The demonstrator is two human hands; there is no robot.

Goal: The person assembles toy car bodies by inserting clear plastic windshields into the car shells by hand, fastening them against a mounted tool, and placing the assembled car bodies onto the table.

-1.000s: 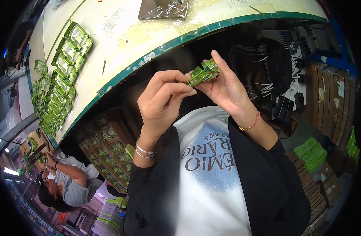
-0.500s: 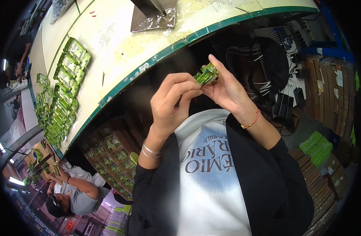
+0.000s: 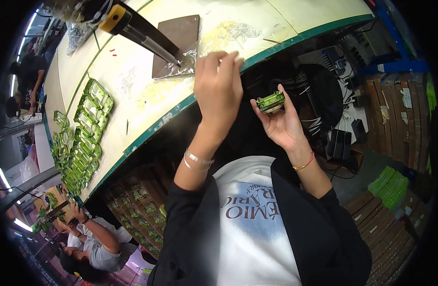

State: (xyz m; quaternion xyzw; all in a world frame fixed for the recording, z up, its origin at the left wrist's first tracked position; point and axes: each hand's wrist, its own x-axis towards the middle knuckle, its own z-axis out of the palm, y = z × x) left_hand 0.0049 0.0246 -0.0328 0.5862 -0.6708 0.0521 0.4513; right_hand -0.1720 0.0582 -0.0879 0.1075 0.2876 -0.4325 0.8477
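Observation:
My right hand (image 3: 283, 126), with a red cord bracelet at its wrist, grips a small shiny green plastic part (image 3: 270, 102) between thumb and fingers. The part has a frame-like shape and a paler rounded underside. Raised by the table's green edge, my left hand (image 3: 218, 83) has its fingers bent together and is slightly blurred. Something pale shows at its fingertips, too small to name. Near that hand lies a dark brown square pad (image 3: 173, 57) on the table (image 3: 142, 90). The two hands are apart.
Rows of green plastic frames (image 3: 88, 128) lie on the table at left. A dark post with a yellow clamp (image 3: 112, 20) leans over the pad. A thin dark stick (image 3: 127, 127) lies nearby. A co-worker (image 3: 97, 238) sits at lower left. Cardboard stacks (image 3: 395, 124) stand at right.
My left hand has let go of the green part and moved up toward the pad. My right hand has lowered slightly, keeping the part. The view has shifted, showing more of the post.

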